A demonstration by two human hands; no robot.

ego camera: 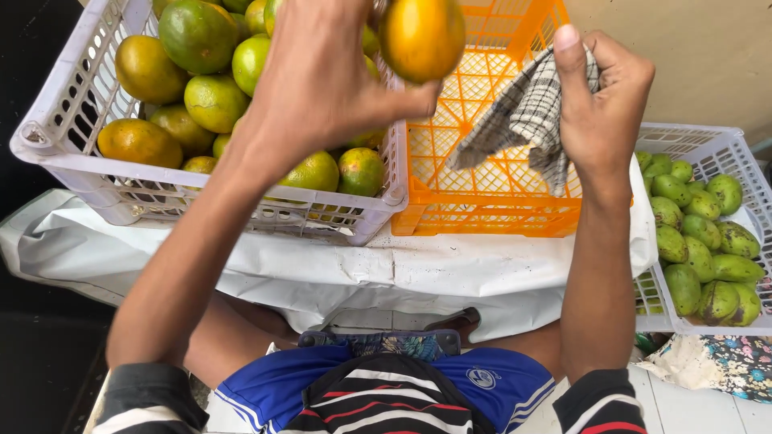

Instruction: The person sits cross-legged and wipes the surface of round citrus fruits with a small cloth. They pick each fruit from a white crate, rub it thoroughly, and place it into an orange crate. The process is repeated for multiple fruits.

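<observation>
My left hand [322,80] is raised above the crates and holds a yellow-orange citrus fruit [421,36] between thumb and fingers. My right hand [601,100] grips a grey checked cloth [523,116] that hangs down in front of the orange plastic crate [490,205]. The fruit is a short way to the left of the cloth and does not touch it. Under my left forearm stands a white plastic crate [60,120] piled with several green and orange citrus fruits [197,36].
Both crates rest on a white sheet [450,273] over a low surface before my knees. At the right a second white crate [728,145] holds several green mangoes [704,241]. A flowered cloth [736,366] lies below it. A beige wall is behind.
</observation>
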